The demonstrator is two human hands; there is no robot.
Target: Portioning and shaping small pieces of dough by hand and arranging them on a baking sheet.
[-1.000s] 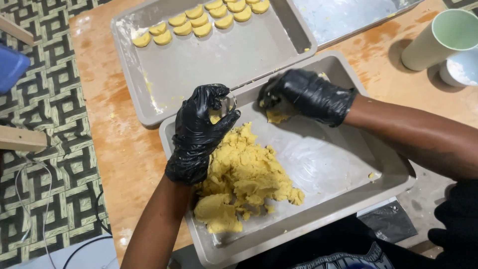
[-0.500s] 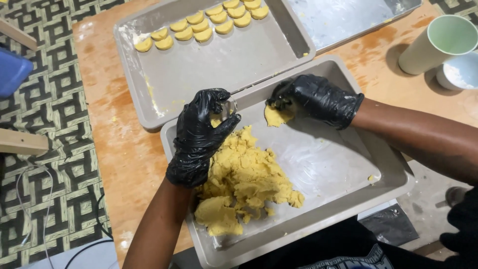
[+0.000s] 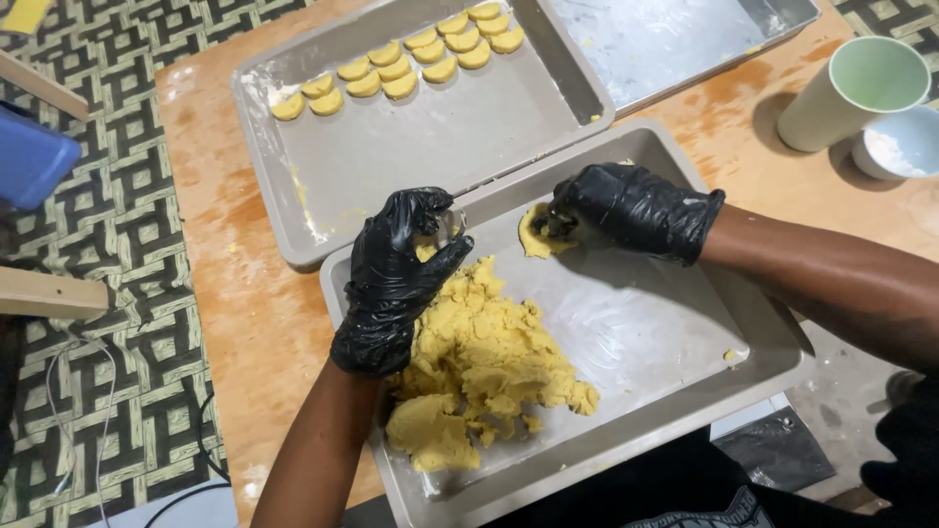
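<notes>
Wooden surface [image 3: 245, 323], orangey-brown, a bit scuffed and dusted pale in spots. Three grey trays straight on it: near tray [image 3: 773, 342] at the front edge with a yellow dough heap inside, middle tray [image 3: 391, 166] touching its far rim with rows of small yellow pieces, far tray [image 3: 685, 39] up at the top right, smeared and shiny. Off to the right, pale green cup [image 3: 851, 93] with a small white bowl [image 3: 905, 142] just beside it. Patterned green-and-cream floor [image 3: 127, 225] around the left side.
</notes>
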